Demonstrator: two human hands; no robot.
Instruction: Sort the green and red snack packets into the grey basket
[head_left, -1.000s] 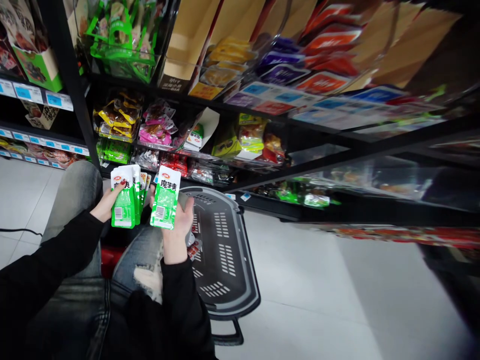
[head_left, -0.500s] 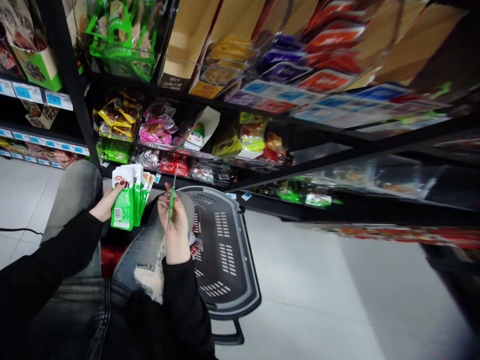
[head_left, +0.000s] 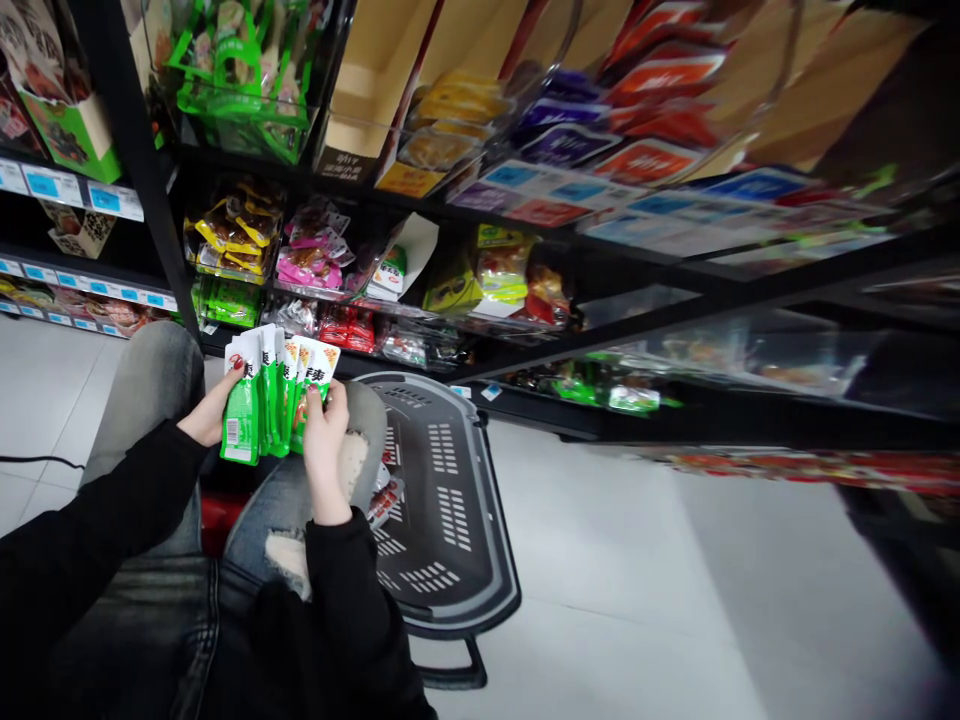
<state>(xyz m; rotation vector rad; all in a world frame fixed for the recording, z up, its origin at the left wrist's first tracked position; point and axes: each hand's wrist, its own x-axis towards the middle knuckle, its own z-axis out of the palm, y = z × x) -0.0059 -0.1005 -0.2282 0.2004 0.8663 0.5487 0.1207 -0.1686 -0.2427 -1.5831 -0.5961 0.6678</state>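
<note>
Several green-and-white snack packets (head_left: pixel 244 410) are fanned out upright above my lap. My left hand (head_left: pixel 211 405) grips the bunch from the left side, thumb on the front packet. On the right side of the fan, my right hand (head_left: pixel 326 425) pinches another packet of the same kind (head_left: pixel 315 365), its white top with dark lettering facing up, against the rest. The lower parts of the middle packets overlap, so their edges are partly hidden. Beside my right knee stands a dark grey shopping basket (head_left: pixel 480 500) with a few small red-and-silver packets (head_left: pixel 386 500) in it.
Black store shelves (head_left: pixel 525 370) run across the front, holding bins of bagged snacks. A box with a similar green-and-white packet (head_left: pixel 388 272) sits on the lower shelf. The basket's handle (head_left: pixel 457 675) rests toward me on the pale tiled floor (head_left: pixel 600 580).
My right hand has moved left with its packet, turned it from edge-on to face up, and brought it against the fanned bunch. My left hand has stayed nearly in place.
</note>
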